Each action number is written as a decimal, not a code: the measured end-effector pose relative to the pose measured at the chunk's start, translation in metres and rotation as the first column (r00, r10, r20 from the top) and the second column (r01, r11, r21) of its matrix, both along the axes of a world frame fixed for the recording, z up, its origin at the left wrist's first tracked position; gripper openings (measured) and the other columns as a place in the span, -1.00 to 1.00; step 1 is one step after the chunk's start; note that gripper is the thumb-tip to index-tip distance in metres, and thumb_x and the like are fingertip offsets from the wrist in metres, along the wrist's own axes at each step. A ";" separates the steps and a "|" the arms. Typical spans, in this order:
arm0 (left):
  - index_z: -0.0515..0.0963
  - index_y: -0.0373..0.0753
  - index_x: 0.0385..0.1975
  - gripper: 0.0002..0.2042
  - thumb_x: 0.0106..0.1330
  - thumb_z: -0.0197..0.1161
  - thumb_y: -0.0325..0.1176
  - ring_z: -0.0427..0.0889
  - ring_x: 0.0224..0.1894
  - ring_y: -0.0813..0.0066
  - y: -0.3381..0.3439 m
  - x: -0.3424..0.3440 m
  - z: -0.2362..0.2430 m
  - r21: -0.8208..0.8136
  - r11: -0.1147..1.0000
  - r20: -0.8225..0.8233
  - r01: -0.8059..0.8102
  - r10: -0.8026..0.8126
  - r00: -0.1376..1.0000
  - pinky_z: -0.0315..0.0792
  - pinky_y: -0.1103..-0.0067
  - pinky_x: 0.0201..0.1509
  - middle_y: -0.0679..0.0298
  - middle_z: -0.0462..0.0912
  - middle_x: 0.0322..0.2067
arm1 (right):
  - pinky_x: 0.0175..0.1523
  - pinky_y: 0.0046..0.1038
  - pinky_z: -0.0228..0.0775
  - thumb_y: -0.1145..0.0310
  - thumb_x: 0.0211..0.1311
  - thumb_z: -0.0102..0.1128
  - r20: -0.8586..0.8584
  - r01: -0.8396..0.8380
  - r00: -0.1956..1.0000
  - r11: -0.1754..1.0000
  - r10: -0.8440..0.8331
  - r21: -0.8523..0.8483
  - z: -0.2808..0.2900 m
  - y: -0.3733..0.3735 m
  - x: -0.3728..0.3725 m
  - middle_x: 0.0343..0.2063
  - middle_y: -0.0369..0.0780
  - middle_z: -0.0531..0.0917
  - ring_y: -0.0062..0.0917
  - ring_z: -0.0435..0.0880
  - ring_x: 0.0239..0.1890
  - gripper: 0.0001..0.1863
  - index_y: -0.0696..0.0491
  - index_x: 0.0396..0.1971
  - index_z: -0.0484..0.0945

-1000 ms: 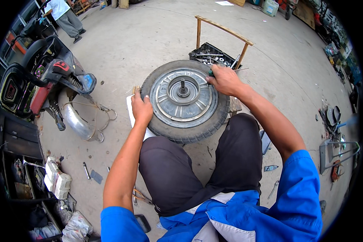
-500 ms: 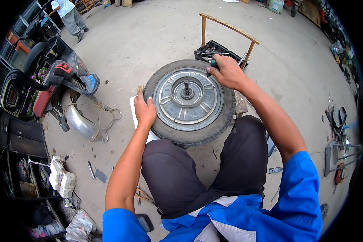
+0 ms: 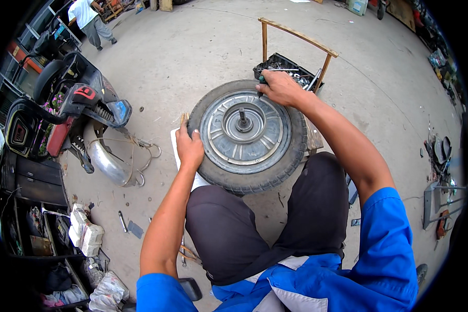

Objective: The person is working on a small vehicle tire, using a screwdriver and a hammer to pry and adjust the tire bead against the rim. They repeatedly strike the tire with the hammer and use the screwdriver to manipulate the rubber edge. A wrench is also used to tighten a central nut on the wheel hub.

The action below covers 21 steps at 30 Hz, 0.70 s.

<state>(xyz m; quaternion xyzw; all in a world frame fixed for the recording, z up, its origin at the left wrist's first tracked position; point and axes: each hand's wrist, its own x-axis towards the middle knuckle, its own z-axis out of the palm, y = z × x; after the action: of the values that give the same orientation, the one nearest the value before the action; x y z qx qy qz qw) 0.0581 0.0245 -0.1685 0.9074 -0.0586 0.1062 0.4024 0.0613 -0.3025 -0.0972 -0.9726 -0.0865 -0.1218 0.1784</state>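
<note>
A wheel with a black tyre [image 3: 221,179] and a grey metal hub [image 3: 247,145] lies flat in front of my knees. A threaded axle [image 3: 242,115] stands up from its centre. My left hand [image 3: 190,148] grips the tyre's left edge, thumb on top and the other fingers over the side. In my right hand [image 3: 282,89], closed at the hub's far edge, is a screwdriver [image 3: 262,79] with a dark green handle. Its dark lower end points down at the hub's rim; the exact contact is too small to make out.
Beyond the wheel stands a black toolbox [image 3: 296,73] with a wooden handle frame [image 3: 299,36], full of metal parts. A red and black scooter [image 3: 62,117] and a silver fender [image 3: 109,161] are at left. Boxes [image 3: 86,231] lie lower left. A person [image 3: 91,23] stands far left.
My right hand has moved left along the hub's far edge with the screwdriver, uncovering more of the toolbox's contents. The left hand stays on the tyre. The far person has shifted slightly.
</note>
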 end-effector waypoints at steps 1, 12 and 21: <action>0.35 -0.37 0.29 -0.51 0.37 0.09 -0.40 0.47 0.18 -0.07 0.000 0.000 0.002 0.010 1.000 -0.014 0.004 -0.004 1.000 0.32 0.28 0.31 -0.14 0.43 0.12 | -0.03 -0.04 0.44 0.10 0.36 0.17 -0.009 0.004 1.000 1.000 -0.004 0.006 0.000 0.000 -0.001 -0.32 0.13 0.65 0.06 0.64 -0.18 -0.57 0.27 -0.27 0.47; 0.33 -0.38 0.30 -0.51 0.37 0.09 -0.40 0.46 0.19 -0.09 0.001 0.000 0.000 0.015 1.000 -0.008 0.018 -0.018 1.000 0.31 0.28 0.32 -0.16 0.40 0.14 | 0.07 -0.11 0.38 0.10 0.31 0.22 0.006 -0.175 0.984 0.979 0.176 -0.103 0.003 -0.009 0.008 -0.25 0.05 0.65 -0.04 0.62 -0.08 -0.63 0.16 -0.21 0.53; 0.37 -0.37 0.27 -0.52 0.35 0.10 -0.39 0.48 0.18 -0.05 0.000 0.001 -0.003 -0.001 1.000 0.021 -0.006 0.006 1.000 0.32 0.29 0.31 -0.15 0.46 0.11 | 0.07 -0.10 0.39 0.07 0.31 0.24 -0.195 -0.190 0.968 0.967 0.156 -0.167 0.016 -0.013 0.018 -0.32 0.03 0.67 -0.05 0.64 -0.12 -0.61 0.14 -0.21 0.50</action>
<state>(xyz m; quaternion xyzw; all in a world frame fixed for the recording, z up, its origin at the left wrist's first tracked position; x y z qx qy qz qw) 0.0589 0.0249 -0.1713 0.9062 -0.0598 0.1171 0.4019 0.0792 -0.3151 -0.0815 -0.9806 -0.1658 -0.0086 0.1045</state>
